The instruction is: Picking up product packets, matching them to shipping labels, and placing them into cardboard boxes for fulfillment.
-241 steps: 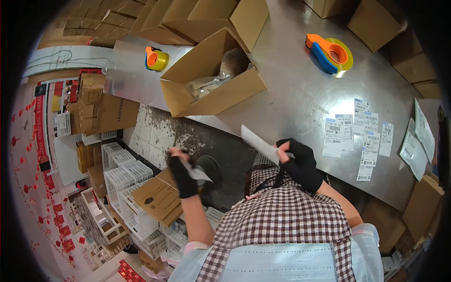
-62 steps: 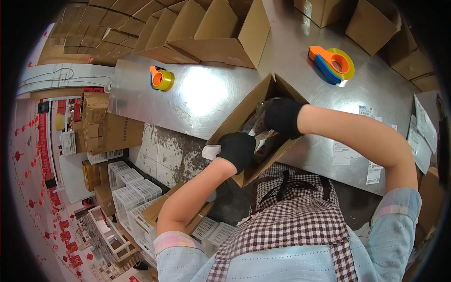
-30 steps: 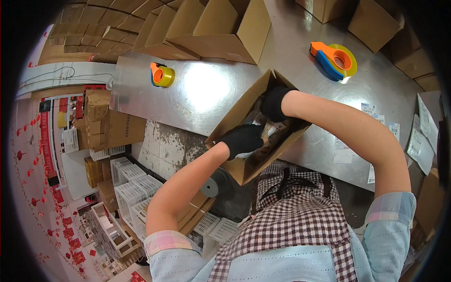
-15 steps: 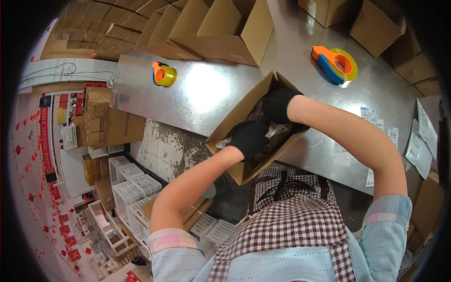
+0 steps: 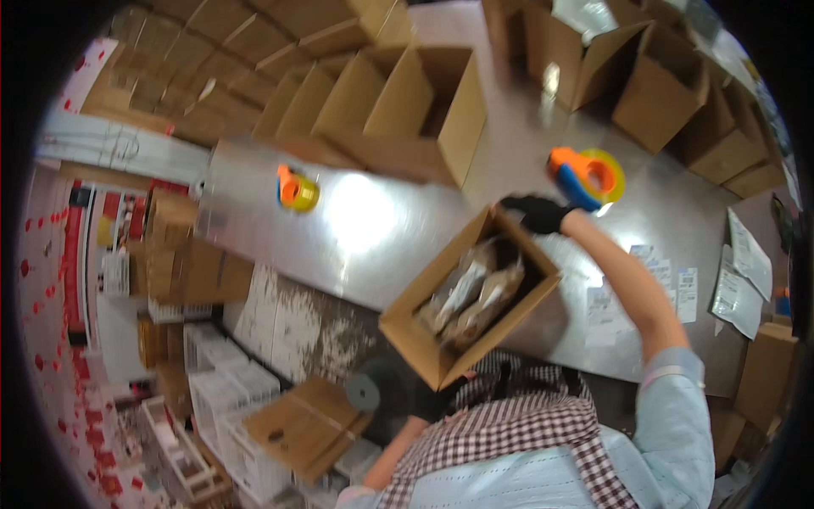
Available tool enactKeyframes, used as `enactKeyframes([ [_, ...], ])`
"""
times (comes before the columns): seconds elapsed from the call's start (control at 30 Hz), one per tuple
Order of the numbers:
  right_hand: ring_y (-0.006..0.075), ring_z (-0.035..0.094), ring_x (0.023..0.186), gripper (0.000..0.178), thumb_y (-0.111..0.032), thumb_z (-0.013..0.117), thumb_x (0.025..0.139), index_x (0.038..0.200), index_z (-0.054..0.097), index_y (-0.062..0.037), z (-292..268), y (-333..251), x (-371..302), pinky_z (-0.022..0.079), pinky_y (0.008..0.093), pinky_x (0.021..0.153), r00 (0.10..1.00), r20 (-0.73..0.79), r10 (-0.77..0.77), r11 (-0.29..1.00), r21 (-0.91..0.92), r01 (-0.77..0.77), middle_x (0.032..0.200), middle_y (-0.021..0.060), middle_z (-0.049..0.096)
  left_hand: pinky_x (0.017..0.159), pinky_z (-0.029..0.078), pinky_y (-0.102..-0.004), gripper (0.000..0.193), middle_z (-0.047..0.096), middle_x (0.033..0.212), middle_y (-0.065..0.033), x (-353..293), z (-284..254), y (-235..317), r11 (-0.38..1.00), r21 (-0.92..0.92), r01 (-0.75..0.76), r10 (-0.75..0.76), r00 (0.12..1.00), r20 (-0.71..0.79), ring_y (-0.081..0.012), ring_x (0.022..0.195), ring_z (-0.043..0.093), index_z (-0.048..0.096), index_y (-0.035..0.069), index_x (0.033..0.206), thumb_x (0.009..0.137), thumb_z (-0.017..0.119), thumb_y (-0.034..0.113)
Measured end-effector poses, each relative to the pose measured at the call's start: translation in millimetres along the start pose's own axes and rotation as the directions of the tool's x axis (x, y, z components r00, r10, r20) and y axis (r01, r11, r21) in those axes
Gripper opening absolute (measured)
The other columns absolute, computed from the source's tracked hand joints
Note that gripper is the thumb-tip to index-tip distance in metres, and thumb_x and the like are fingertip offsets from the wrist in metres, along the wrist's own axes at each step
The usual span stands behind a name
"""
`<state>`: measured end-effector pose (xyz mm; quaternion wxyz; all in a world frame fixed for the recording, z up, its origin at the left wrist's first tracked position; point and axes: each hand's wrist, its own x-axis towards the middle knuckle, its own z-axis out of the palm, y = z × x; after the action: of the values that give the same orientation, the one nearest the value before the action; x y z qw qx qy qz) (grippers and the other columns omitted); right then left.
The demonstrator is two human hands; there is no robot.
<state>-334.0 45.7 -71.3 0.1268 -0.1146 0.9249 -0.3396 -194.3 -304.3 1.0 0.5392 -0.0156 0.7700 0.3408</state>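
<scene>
An open cardboard box [image 5: 407, 327] sits tilted in front of me, partly over the table's near edge. Inside it lie clear-wrapped brown and whitish items [image 5: 483, 293] whose kind I cannot make out. My right hand [image 5: 536, 214], in a black glove, grips the box at its far corner. Below the near corner is my left hand [image 5: 434, 402], also black-gloved; the box and my apron hide its fingers. Past the box, a tape dispenser [image 5: 585, 178] in orange and blue lies near my right hand. A smaller orange tape dispenser [image 5: 297, 190] is farther left.
Open cardboard boxes [image 5: 373, 102] line the metal table's [image 5: 280, 233] far left, and more boxes [image 5: 661, 93] stand far right. Printed labels [image 5: 606, 310] and plastic mailer bags [image 5: 736, 293] lie to the right. White crates [image 5: 229, 382] and flat cardboard [image 5: 305, 424] are at lower left.
Both hands have come out of the box, exposing the wrapped items. My right hand is now on its far corner, my left below its near corner. The view has shifted.
</scene>
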Motion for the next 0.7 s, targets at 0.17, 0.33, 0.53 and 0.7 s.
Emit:
enactKeyframes([
  [0.17,0.0263,0.058,0.096,0.035,-0.021,0.049,0.078,0.110,0.056,-0.0086,50,12,25,0.045,0.0368,0.080,0.926,0.372,-0.067,0.985,0.173,0.002,0.110,0.0134,0.059,0.072,0.047,-0.0346,0.033,0.060,0.096,-0.0096,50,-5,-21,0.912,0.262,-0.315,0.332,0.943,-0.023,-0.0253,0.083,0.057,0.053,0.008,0.113,0.087,0.046,0.026],
  [0.33,0.0312,0.056,0.098,0.060,-0.021,0.070,0.058,0.115,0.053,-0.0124,63,-17,-44,0.044,0.0393,0.083,0.942,0.331,-0.054,0.997,0.075,0.031,0.105,0.0153,0.059,0.072,0.047,-0.0357,0.031,0.061,0.094,-0.0100,67,-46,-61,0.743,0.456,-0.490,0.570,0.820,-0.047,-0.0261,0.084,0.057,0.054,0.007,0.109,0.084,0.049,0.024],
  [0.53,0.0303,0.054,0.099,0.077,-0.017,0.071,0.058,0.128,0.040,-0.0252,84,-26,-101,0.043,0.0403,0.084,0.996,0.081,-0.043,0.995,0.093,0.036,0.109,0.0115,0.056,0.072,0.047,-0.0369,0.029,0.061,0.092,-0.0105,118,-93,-97,0.446,0.628,-0.638,0.803,0.595,0.035,-0.0269,0.085,0.058,0.056,0.005,0.105,0.081,0.053,0.022],
  [0.7,0.0252,0.047,0.112,0.077,-0.011,0.065,0.067,0.135,0.031,-0.0178,100,2,-150,0.036,0.0349,0.092,1.000,0.013,-0.027,0.836,0.549,0.015,0.126,0.0116,0.045,0.073,0.047,-0.0379,0.028,0.062,0.090,-0.0109,158,-90,-9,0.196,0.728,-0.657,0.908,0.402,0.118,-0.0276,0.086,0.058,0.058,0.004,0.101,0.079,0.056,0.020],
])
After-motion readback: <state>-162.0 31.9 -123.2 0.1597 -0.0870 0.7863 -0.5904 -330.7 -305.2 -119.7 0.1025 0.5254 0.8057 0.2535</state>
